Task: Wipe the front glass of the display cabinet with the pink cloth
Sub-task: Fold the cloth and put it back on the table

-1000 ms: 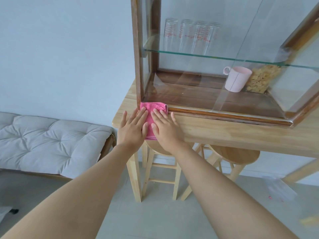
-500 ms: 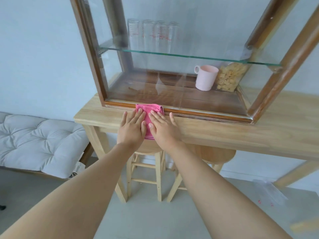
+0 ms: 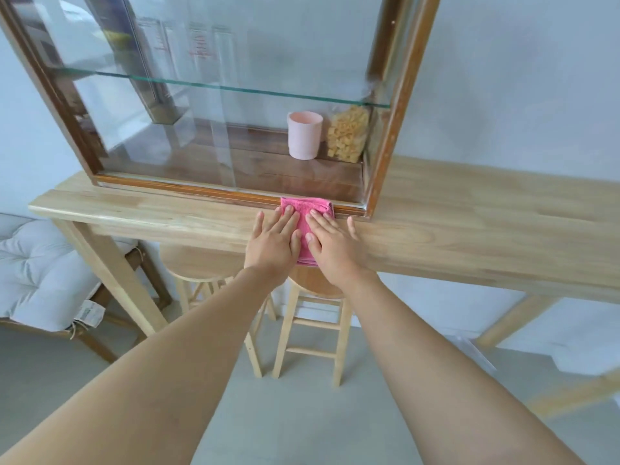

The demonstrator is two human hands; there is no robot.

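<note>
Pink cloth (image 3: 306, 226): folded, lying on the wooden counter (image 3: 469, 229), far edge against the bottom rail of the display cabinet (image 3: 392, 129), near its right corner. Left hand (image 3: 274, 241) and right hand (image 3: 330, 245): both flat on the cloth, fingers spread, grip apart, pressing rather than clasping. Behind the front glass (image 3: 218, 135): pink cup (image 3: 304, 135), bag of yellow pieces (image 3: 347, 135) just beside it, glass shelf (image 3: 235, 90) above. Under the counter: two wooden stools (image 3: 312, 317). Left: white cushion (image 3: 43, 273).
</note>
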